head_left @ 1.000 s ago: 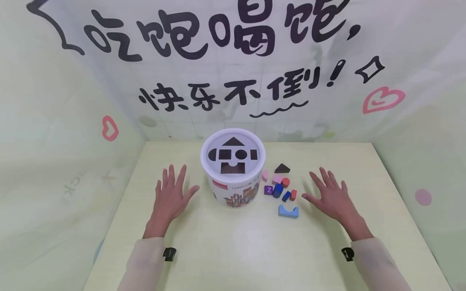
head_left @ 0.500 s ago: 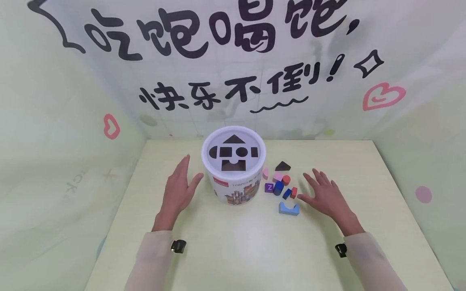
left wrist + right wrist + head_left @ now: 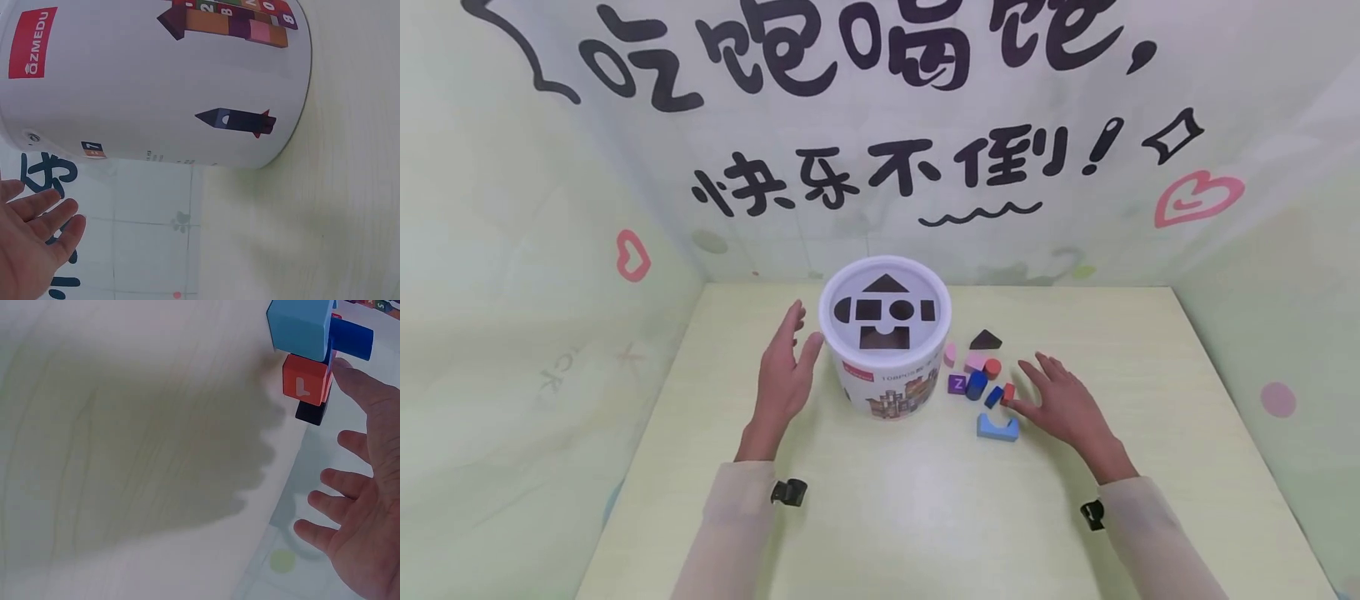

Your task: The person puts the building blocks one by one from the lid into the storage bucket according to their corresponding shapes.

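Note:
A white bucket (image 3: 891,358) stands upright, its lid (image 3: 850,337) cut with several shaped holes. My left hand (image 3: 784,379) is at the bucket's left side, fingers extended, thumb right by the rim; in the left wrist view the hand (image 3: 37,237) holds nothing. Right of the small wooden blocks, my right hand (image 3: 1060,404) reaches over the table with bent, spread fingers, thumb tip overlapping a red block (image 3: 1008,393). Close by lie a light blue arch block (image 3: 997,427), a dark blue cylinder (image 3: 976,385) and a purple block (image 3: 957,384) marked Z.
A black triangular block (image 3: 986,340), a red cylinder (image 3: 992,368) and pink blocks (image 3: 975,362) lie behind the others. The pale wooden table (image 3: 887,508) runs to a printed curtain (image 3: 820,225) at the back and sides.
My left hand has moved right and forward to the bucket, turning its palm toward it. My right hand has shifted left toward the blocks. The view has tilted slightly.

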Demonstrator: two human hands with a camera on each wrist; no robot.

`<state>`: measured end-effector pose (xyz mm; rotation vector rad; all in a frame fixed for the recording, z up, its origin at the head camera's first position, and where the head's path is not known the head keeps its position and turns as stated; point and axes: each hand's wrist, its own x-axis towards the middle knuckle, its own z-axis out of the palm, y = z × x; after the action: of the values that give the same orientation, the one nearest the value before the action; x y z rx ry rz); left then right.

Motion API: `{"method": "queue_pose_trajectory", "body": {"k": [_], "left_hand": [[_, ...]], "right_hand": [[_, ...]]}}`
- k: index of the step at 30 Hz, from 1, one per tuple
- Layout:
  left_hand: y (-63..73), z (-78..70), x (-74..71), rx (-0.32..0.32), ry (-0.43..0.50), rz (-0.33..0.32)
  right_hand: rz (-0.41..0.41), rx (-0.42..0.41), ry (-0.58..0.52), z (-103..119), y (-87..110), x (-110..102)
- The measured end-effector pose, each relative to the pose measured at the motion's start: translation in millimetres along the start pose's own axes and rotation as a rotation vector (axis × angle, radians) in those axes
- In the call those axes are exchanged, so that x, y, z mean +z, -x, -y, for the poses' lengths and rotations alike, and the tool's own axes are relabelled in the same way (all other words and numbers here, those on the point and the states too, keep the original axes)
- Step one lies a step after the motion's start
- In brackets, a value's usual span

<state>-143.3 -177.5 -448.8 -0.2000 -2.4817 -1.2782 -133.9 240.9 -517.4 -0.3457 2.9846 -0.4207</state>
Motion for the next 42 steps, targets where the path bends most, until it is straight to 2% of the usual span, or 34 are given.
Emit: {"method": "queue_pose_trajectory", "body": {"k": [7, 11, 14, 18, 29, 37, 42], "left_hand": [[-8.5, -9.8, 5.3, -0.117, 0.174, 0.009], [-14.6, -16.0, 7.1, -0.177, 0.252, 0.038], [-18.5, -20.7, 8.0, -0.224, 0.284, 0.062], [-22.2, -24.4, 8.8, -0.280, 0.325, 0.055], [-27.3, -33.0, 10.4, -0.363, 0.449, 0.019], [-29.5, -32.7, 15.1, -0.407, 0.551, 0.016], [-29.4, -34.4, 15.2, -0.445, 0.577, 0.023]], "right_hand": [[0.005, 0.051, -0.065, 4.2, -1.8, 5.0], [0.018, 0.089, -0.105, 6.6, -4.9, 5.7], [0.055, 0.130, -0.180, 6.9, -7.9, 6.3], [0.097, 0.185, -0.298, 5.1, -11.3, 9.6], [0.137, 0.261, -0.521, -1.4, -15.6, 20.6], [0.147, 0.278, -0.571, -4.2, -18.8, 22.4], [0.131, 0.272, -0.598, -5.1, -20.3, 23.1]]}}
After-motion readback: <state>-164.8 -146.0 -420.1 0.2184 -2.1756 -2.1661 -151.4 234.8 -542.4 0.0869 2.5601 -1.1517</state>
